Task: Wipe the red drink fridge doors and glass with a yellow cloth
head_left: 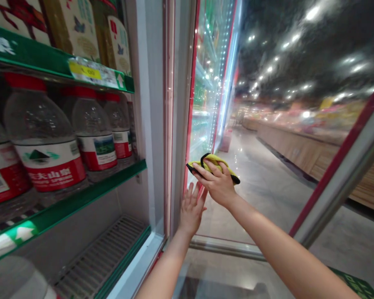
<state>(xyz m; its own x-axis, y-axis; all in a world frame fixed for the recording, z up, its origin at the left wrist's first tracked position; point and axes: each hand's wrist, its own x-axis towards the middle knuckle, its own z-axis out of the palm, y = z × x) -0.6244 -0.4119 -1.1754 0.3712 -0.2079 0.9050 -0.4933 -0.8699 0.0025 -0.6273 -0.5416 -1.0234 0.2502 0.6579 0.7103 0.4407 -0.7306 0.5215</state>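
A yellow cleaning cloth [220, 160] with black edging lies bunched under my right hand [220, 185], whose fingers press it against the glass door [237, 216]. Just below and to the left, my left hand [191, 207] rests with fingers stretched out near the hinge side of the door frame [179, 166]. Nothing shows in the left hand. The door stands swung out from the fridge, and its glass mirrors or lets through the lit shelves beyond.
On the left, fridge shelves hold large water bottles [50, 149] with red caps and, higher up, juice bottles [81, 33]. A slatted shelf [102, 253] lies lower. The door's outer frame [339, 166] slants at right. Beyond it runs a wood-panelled counter [302, 149] along the shop floor [252, 166].
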